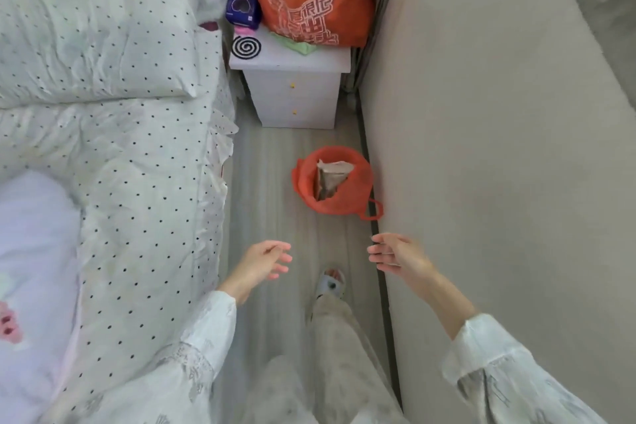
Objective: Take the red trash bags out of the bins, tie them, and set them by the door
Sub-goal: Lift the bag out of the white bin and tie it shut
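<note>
A red trash bag point(347, 206) lines a small bin on the floor beside the wall, its mouth open with crumpled paper inside and one handle loop hanging out at the lower right. My left hand point(265, 260) hovers below and to the left of it, fingers relaxed and holding nothing. My right hand point(395, 256) hovers just below the bag's handle loop, fingers loosely extended and empty. Neither hand touches the bag.
A bed point(130, 155) with dotted bedding fills the left side. A white nightstand point(296, 89) stands ahead, carrying a large orange bag point(309, 0) and small items. The wall point(499, 148) runs along the right. My slippered foot point(331, 282) stands on the narrow floor strip.
</note>
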`<state>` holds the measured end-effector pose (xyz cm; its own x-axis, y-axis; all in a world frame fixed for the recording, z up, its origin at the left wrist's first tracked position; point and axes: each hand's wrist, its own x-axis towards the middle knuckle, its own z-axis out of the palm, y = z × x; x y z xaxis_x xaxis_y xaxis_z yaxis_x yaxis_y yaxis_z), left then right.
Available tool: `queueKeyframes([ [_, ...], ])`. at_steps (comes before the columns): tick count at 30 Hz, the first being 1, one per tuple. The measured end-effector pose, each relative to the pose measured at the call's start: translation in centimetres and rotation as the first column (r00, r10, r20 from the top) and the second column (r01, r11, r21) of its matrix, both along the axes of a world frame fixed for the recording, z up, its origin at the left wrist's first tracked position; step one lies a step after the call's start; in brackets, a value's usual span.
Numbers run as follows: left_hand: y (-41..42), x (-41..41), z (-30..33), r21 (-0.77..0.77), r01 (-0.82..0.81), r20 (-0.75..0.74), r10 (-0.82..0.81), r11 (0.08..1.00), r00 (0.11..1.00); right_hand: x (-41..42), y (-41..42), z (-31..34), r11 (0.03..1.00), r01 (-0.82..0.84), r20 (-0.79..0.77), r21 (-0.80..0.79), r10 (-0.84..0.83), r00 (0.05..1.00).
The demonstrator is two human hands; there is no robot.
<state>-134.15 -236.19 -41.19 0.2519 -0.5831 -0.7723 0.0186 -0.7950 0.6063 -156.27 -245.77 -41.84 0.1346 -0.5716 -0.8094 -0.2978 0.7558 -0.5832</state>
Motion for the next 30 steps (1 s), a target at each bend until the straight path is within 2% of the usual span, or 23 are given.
queueKeyframes([
  [3,-6.1,1.9,-3.5,0.03,-0.041,-0.013,0.042,0.999,0.999,1.4,-5.5,-3.9,0.997,0.047,-0.029,0.054,-0.045,0.999],
  [6,-10.3,3.6,-8.8,0.103,-0.097,-0.049,0.102,0.99,0.994,2.6,-9.6,-9.2,0.967,0.179,-0.012,0.182,-0.18,0.984],
  [10,-14.6,5.1,-19.1,0.241,-0.111,-0.097,0.138,0.964,0.986,3.5,-12.9,-18.6,0.856,0.375,-0.043,0.355,-0.386,0.921],
  [14,-18.4,7.3,-31.3,0.28,-0.171,-0.112,0.209,0.945,0.971,3.9,-15.2,-30.3,0.756,0.505,-0.113,0.416,-0.508,0.854],
  [20,-22.8,11.6,-47.1,0.278,-0.242,-0.094,0.277,0.93,0.956,3.5,-17.0,-44.8,0.691,0.657,-0.276,0.3,-0.597,0.753],
  [22,-24.9,12.5,-50.4,0.272,-0.294,-0.085,0.327,0.916,0.941,3.3,-17.7,-47.8,0.66,0.696,-0.269,0.283,-0.642,0.718],
  [24,-27.0,12.7,-52.5,0.264,-0.343,-0.13,0.386,0.901,0.913,3.2,-18.1,-49.6,0.641,0.722,-0.214,0.26,-0.691,0.69],
  [27,-28.8,12.4,-53.8,0.272,-0.354,-0.284,0.426,0.895,0.859,3.1,-18.3,-50.4,0.566,0.812,-0.137,0.147,-0.801,0.583],
  [28,-29.1,12.4,-53.8,0.28,-0.337,-0.3,0.416,0.899,0.858,3.3,-18.5,-50.3,0.551,0.829,-0.13,0.096,-0.819,0.559],
  [30,-29.8,12.6,-53.3,0.276,-0.283,-0.272,0.357,0.919,0.894,4.0,-19.2,-49.2,0.588,0.809,-0.132,-0.031,-0.804,0.579],
])
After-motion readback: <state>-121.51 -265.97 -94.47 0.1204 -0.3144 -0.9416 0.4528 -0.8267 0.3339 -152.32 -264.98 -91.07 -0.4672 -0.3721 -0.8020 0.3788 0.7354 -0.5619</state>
